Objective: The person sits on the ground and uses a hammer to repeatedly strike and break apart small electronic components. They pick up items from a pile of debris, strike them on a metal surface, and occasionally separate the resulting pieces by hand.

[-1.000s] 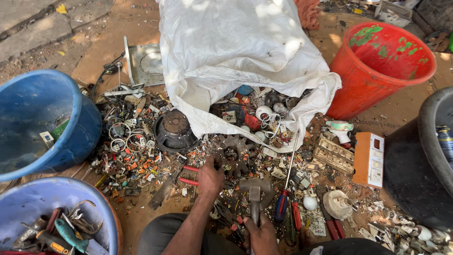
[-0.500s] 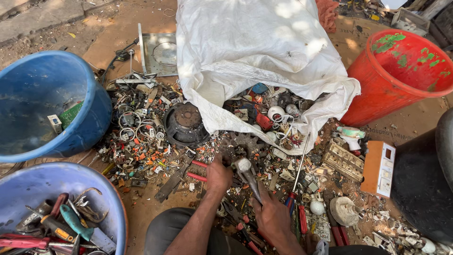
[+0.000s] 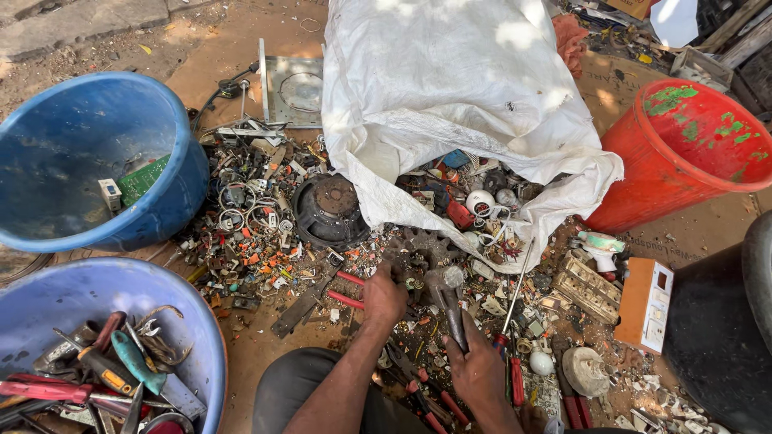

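Right grip point(image 3: 476, 371) clamped round hammer point(image 3: 447, 299) handle, head raised over scrap | left grip point(image 3: 384, 296) closed, pinning small part on ground beside dark gear point(image 3: 421, 243) | white sack point(image 3: 450, 104) behind | tool tub point(image 3: 96, 354) left

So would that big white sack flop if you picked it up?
Probably yes: the white sack looks like thin woven cloth, creased and sagging over its load. Its open mouth faces the scrap pile, so lifting it would likely spill more. It seems heavy while full.
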